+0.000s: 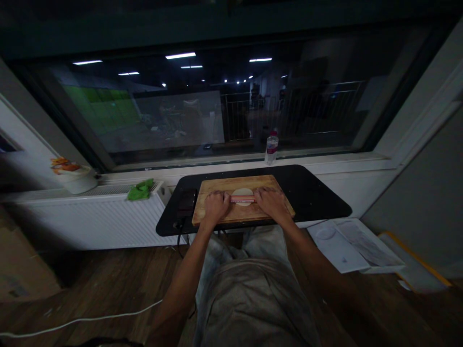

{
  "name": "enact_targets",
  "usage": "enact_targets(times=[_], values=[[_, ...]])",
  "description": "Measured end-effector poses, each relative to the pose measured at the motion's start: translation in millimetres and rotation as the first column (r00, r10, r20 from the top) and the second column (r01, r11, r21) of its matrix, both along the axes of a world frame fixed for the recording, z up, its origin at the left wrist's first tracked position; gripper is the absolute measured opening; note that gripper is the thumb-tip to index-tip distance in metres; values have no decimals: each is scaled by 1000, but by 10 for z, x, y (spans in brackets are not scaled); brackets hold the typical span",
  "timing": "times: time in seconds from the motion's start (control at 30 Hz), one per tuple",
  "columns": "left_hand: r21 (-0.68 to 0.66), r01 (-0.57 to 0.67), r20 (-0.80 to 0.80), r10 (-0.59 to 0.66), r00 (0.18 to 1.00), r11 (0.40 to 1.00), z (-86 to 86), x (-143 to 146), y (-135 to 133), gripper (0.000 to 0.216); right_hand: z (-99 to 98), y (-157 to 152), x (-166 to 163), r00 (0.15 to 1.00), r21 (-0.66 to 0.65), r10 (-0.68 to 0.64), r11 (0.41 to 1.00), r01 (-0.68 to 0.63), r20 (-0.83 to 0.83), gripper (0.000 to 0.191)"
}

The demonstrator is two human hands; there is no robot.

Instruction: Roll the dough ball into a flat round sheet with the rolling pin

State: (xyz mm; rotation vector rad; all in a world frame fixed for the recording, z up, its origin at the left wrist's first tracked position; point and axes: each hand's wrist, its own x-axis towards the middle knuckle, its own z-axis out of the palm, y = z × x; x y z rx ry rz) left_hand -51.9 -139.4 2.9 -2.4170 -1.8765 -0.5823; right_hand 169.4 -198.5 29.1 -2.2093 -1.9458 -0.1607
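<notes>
My left hand (217, 206) is closed over the left end of a rolling pin (243, 198) whose middle shows red and white bands with small print. My right hand (269, 201) grips its other end, fingers bent around it. The pin lies level across a pale, round, flat piece of dough (243, 192), which shows above and below it. Under both is a wooden cutting board (213, 185), resting on a black tabletop (314, 195). The ends of the pin are hidden by my hands.
Left of the board lies a dark box-shaped object (187, 201) with a cable. A water bottle (271, 147) stands on the windowsill. A green cloth (140, 189) and a white pot (77, 179) sit on the radiator (108, 221). An open white box (356, 243) is at the lower right.
</notes>
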Motion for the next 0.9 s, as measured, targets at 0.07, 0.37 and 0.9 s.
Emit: enact_targets(times=[0.07, 0.37, 0.9], values=[[9, 6, 4, -6, 1000, 1000, -11, -2, -4, 51, -8, -26, -13, 1000, 7, -6, 1000, 6, -4, 50], [-2, 40, -20, -40, 999, 999, 4, -8, -32, 48, -116, -101, -32, 1000, 50, -18, 999, 18, -2, 53], [93, 174, -11, -174, 985, 980, -173, -26, 197, 46, -40, -48, -22, 1000, 46, -4, 999, 4, 0, 50]])
